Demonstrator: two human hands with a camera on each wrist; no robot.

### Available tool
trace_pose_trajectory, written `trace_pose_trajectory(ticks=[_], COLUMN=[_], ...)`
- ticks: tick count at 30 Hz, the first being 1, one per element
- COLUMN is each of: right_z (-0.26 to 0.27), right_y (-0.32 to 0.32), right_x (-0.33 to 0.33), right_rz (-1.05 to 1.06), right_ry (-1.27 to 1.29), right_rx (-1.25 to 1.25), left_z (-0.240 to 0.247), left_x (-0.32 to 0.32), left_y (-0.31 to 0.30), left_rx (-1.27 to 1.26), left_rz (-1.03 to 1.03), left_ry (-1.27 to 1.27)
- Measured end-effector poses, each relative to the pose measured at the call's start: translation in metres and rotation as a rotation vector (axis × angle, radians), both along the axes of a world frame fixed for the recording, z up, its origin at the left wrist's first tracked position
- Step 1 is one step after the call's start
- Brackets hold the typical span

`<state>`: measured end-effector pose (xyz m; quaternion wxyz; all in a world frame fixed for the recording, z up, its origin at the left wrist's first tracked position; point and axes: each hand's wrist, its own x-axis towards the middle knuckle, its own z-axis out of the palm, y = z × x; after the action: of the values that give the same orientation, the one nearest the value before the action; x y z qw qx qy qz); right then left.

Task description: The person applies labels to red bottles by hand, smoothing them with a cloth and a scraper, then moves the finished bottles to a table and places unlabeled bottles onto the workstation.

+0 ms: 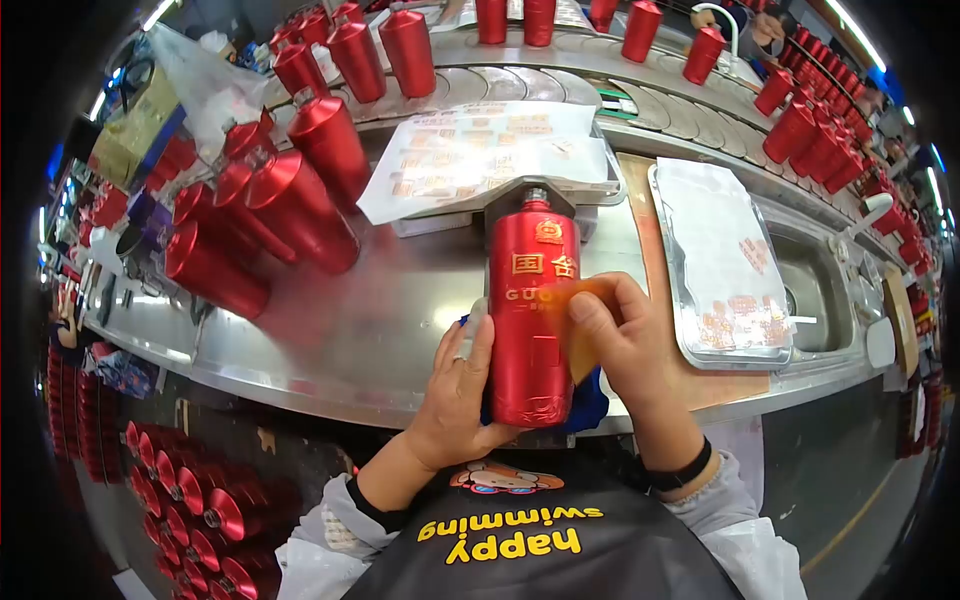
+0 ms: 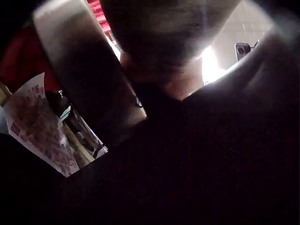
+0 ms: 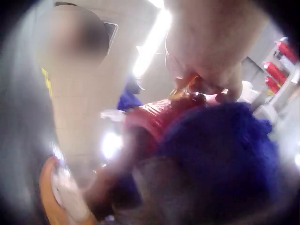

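In the head view a red metallic bottle (image 1: 533, 370) with gold lettering lies with its neck pointing away from the body. The left hand (image 1: 450, 400) holds its left side, fingers along the edge and thumb near the base. On the other side, the right hand (image 1: 625, 340) pinches a thin orange-yellow piece (image 1: 583, 350) between thumb and fingers, over the bottle's right edge and part of the lettering. A blue cloth (image 1: 592, 402) shows under the bottle. In the right wrist view the right hand (image 3: 211, 51) is above the bottle (image 3: 157, 117) beside the blue cloth (image 3: 225, 150).
Several red bottles (image 1: 300, 205) stand on the steel table (image 1: 400, 310) at left. Printed sheets (image 1: 480, 150) lie on a tray beyond the bottle. Another tray (image 1: 735, 357) with a sheet is at right, beside a sink (image 1: 815, 290). A conveyor (image 1: 690, 125) runs behind.
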<state>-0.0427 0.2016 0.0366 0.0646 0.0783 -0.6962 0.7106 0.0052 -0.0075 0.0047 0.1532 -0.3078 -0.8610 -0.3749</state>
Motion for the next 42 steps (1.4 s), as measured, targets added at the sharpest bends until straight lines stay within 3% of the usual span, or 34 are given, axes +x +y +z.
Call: trace_pose_trajectory(ticks=[3,6,9,13,17,20,25,27,30,35,39,42], right_z=[-0.022,-0.027,-0.029,-0.025,-0.027,-0.016,0.032,0.055,0.076,0.054,0.041,0.039], right_y=[0.014,0.020,0.023,0.022,0.028,0.047,0.087,0.107,0.116,0.086,0.008,-0.013], right_x=[0.000,0.009,0.016,0.017,0.019,0.024,0.010,-0.012,-0.070,-0.207,-0.255,-0.265], right_rz=[-0.160,-0.139,-0.087,-0.069,-0.124,-0.174,-0.272,-0.271,-0.110,0.281,0.377,0.460], right_ry=[-0.020,-0.083,-0.084,-0.080,-0.053,0.024,0.225,0.392,0.575,0.657,0.443,0.401], right_rx=[-0.063,-0.232,-0.270,-0.265,-0.262,-0.066,0.249,0.651,0.921,1.239,1.486,1.631], left_z=[-0.005,-0.003,0.018,0.058,0.070,0.071,0.063,0.062,0.054,0.035,0.024,0.024], left_x=[0.001,0.001,-0.018,-0.060,-0.112,-0.119,-0.072,-0.065,-0.053,-0.030,-0.025,-0.026], left_y=[-0.001,-0.008,-0.022,-0.009,0.004,0.009,0.012,0.007,0.001,-0.003,-0.002,-0.004], left_rx=[0.034,0.074,-0.236,-0.457,-0.443,-0.418,-0.371,-0.353,-0.282,-0.096,-0.006,0.010], left_rz=[-0.031,-0.073,-0.171,-0.338,-0.297,-0.291,-0.405,-0.359,-0.264,-0.162,-0.146,-0.184], left_ry=[-0.057,-0.112,0.143,0.314,0.391,0.377,0.329,0.331,0.305,0.157,0.101,0.080])
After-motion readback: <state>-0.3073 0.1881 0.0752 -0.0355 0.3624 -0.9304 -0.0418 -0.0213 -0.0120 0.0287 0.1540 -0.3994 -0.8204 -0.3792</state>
